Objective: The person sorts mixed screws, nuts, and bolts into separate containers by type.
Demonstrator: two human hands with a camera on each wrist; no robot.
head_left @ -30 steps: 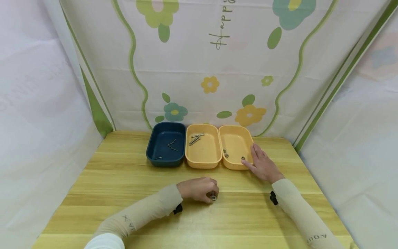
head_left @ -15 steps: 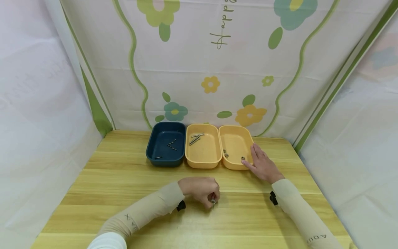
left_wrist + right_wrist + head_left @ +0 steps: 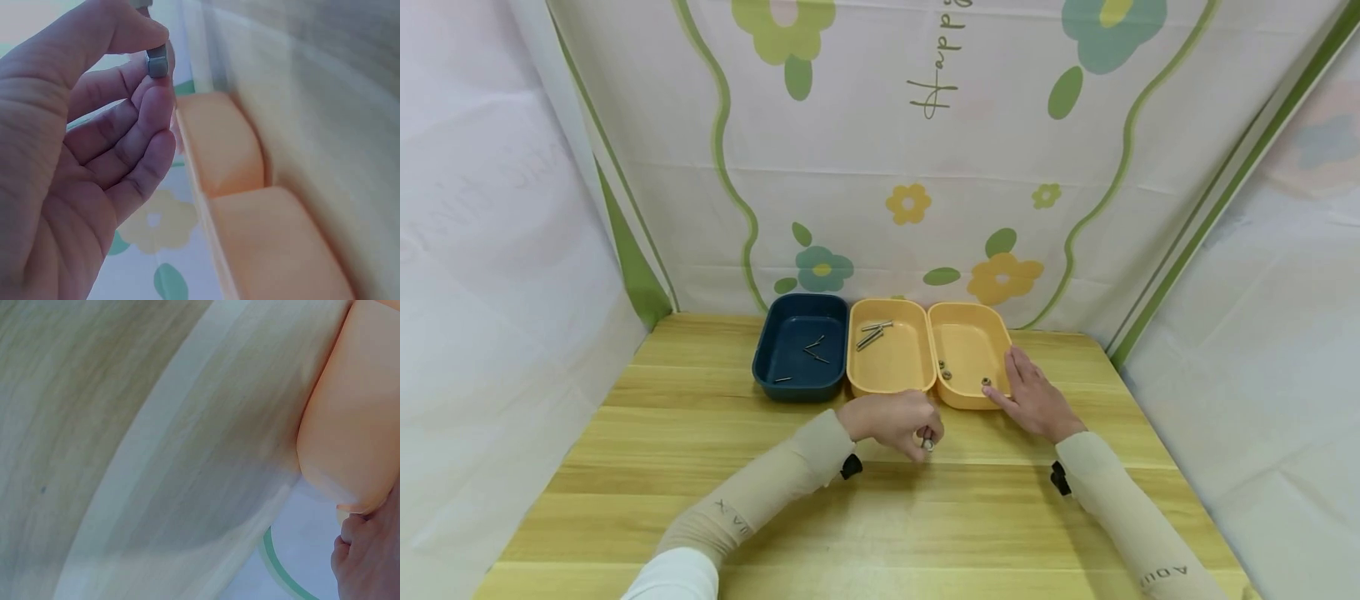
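Note:
My left hand (image 3: 895, 421) is just in front of the middle yellow tray (image 3: 891, 379), above the table. It pinches a small metal nut (image 3: 928, 445) between thumb and fingertips; the left wrist view shows the nut (image 3: 157, 62) from the side. On the corner of the right-hand yellow tray (image 3: 970, 333) rests my right hand (image 3: 1036, 402), fingers straight along its side and thumb over the front rim. That tray holds several loose nuts (image 3: 947, 375) near its left wall and front. The right wrist view shows only part of this hand, at its lower right edge.
Left of the yellow trays stands a dark blue tray (image 3: 775, 333) with several thin pins or screws (image 3: 816, 356) in it. Several longer bolts (image 3: 870, 338) lie in the middle tray. A flower-printed cloth (image 3: 850, 150) hangs behind the wooden table (image 3: 700, 417).
The left hand first drew slightly nearer with the nut, then moved away from me and to the right, towards the yellow trays. The right hand stays on its tray.

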